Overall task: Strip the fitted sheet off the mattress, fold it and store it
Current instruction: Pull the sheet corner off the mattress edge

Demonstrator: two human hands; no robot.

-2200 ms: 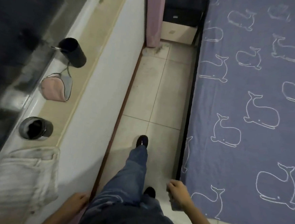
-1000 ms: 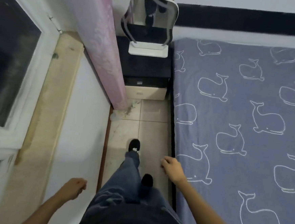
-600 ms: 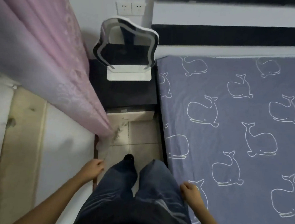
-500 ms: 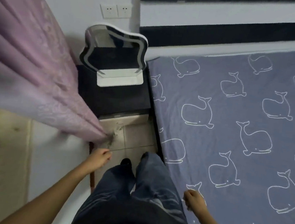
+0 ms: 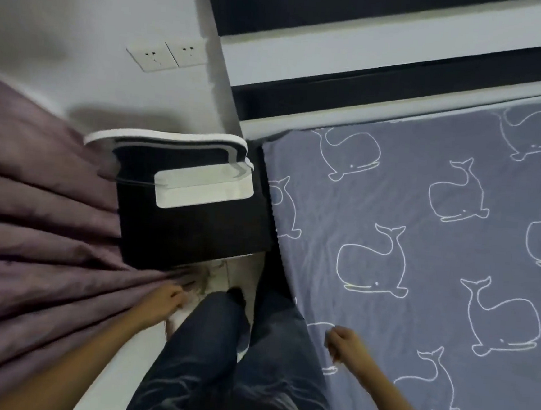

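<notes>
- The fitted sheet, grey-blue with white whale outlines, lies stretched flat over the mattress on the right and reaches up to the head end of the bed.
- The sheet's near corner by the headboard is on the mattress, with its edge tucked down the side.
- The right hand hovers over the sheet near its left edge. Its fingers are curled into a fist with nothing in them.
- The left hand hangs low by the hem of the purple curtain. Its fingers are loosely bent and hold nothing; blur hides whether it touches the cloth.
- The person's legs in dark jeans stand in the narrow gap between the curtain and the bed, with a dark shoe on the pale floor tiles.
- A dark nightstand sits just beside the bed's head corner.
- A mirror on a white base stands on the nightstand.
- Two wall sockets sit on the wall above it.
</notes>
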